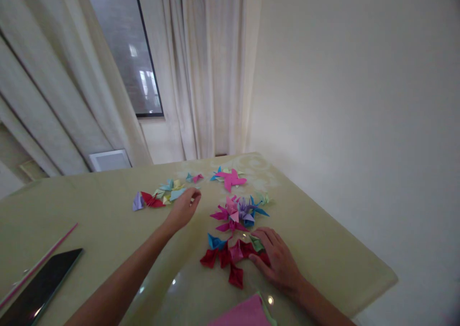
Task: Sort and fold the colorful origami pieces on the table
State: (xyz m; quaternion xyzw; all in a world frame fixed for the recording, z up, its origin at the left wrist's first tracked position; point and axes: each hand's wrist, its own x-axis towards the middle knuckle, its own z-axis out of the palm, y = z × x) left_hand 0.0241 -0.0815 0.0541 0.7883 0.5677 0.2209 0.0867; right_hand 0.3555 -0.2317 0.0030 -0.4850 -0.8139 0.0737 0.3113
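My left hand (184,207) reaches out over the yellow-green table (316,239), fingers curled loosely beside a scatter of pastel folded paper pieces (168,192); what it holds, if anything, is hidden. My right hand (278,261) lies flat with spread fingers on a cluster of red and magenta folded pieces (230,259), its fingertips touching a small green piece (256,243). Between the hands sits a bunch of pink, purple and blue origami flowers (239,213). A pink pinwheel shape (232,178) lies farther back.
A dark phone or tablet (41,287) and a pink stick (39,263) lie at the left. Pink paper sheets (246,314) sit at the near edge. Curtains, a window and a white wall stand behind the table.
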